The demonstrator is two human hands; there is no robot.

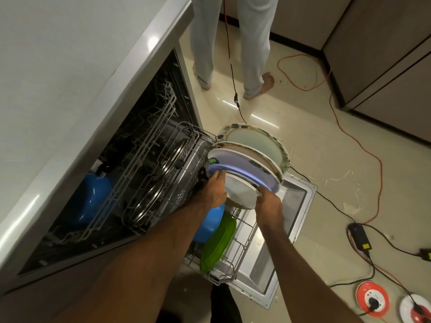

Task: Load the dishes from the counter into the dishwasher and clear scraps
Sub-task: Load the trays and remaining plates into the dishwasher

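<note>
Both hands grasp white plate (241, 191) by opposite rims: left hand (211, 191) at left edge, right hand (268, 203) at right. Plate upright mid-way along pulled-out lower rack (242, 251), just in front of lilac plate (247, 171). Best: lower straight between tines, keep parallel to neighbours, let go once seated; mind blue bowl (210, 227) below.
</note>
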